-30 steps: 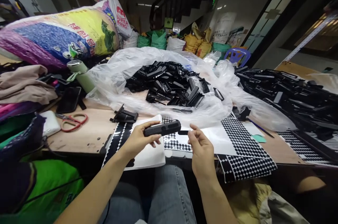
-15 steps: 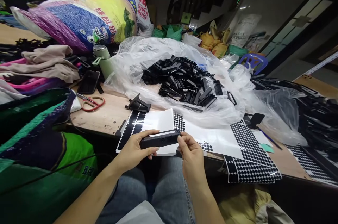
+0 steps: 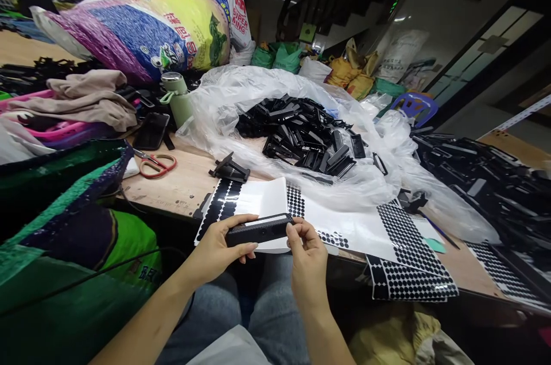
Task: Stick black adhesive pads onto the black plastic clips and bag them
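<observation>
My left hand (image 3: 224, 244) is closed around the left end of a long black plastic part (image 3: 260, 231), thumb on its near face and fingers behind. A pale strip runs along its top edge. At the part's right end, my right hand (image 3: 307, 244) pinches the corner between thumb and fingers; whether a small piece sits in that pinch I cannot make out. The part is held almost level above my lap, in front of the table edge. Just behind it lie white sticker sheets (image 3: 262, 197) with black dots (image 3: 411, 247), some hanging over the edge.
Beyond the sheets, a clear plastic bag (image 3: 215, 118) holds a heap of black parts (image 3: 297, 132). Red-handled scissors (image 3: 157, 166), a phone (image 3: 151, 131) and a green flask (image 3: 176, 98) stand or lie at left. More black parts (image 3: 495, 193) are piled at right. A green bag (image 3: 64, 296) flanks my left arm.
The camera view has shifted slightly, so the table things appear a little further right. Both hands keep their hold on the black part, with only a slight shift of the right fingers.
</observation>
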`<state>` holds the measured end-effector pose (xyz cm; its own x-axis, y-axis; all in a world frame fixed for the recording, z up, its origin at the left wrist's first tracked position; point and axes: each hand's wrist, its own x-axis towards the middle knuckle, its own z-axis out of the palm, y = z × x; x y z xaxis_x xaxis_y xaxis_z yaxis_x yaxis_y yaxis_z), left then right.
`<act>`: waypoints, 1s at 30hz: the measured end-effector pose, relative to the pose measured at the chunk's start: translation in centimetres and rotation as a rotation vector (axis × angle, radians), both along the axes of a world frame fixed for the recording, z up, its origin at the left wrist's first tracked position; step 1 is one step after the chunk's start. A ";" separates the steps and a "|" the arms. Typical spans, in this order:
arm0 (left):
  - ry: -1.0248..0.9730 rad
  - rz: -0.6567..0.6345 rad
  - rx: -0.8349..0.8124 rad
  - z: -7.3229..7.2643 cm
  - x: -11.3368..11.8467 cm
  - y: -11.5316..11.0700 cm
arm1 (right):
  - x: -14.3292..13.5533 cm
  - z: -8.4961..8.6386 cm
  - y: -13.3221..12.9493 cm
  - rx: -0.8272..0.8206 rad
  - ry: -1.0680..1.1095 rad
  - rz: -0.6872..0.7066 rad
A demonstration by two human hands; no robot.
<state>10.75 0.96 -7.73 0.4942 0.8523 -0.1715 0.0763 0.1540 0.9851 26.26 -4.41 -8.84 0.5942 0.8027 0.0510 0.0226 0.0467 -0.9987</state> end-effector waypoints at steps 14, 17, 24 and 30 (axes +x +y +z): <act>0.021 0.057 0.001 0.2 -1.1 -0.8 | -2.1 0.0 0.1 -0.008 0.038 -0.002; 0.024 0.066 0.012 -0.2 -2.1 -0.8 | -2.7 -0.8 0.6 0.014 0.052 -0.012; 0.185 0.335 0.044 -1.8 -7.6 0.4 | -3.6 -4.1 6.7 -0.165 -0.366 0.300; 0.165 0.386 -0.028 -2.2 -8.7 0.9 | -0.4 -3.5 7.9 -0.146 -0.490 0.251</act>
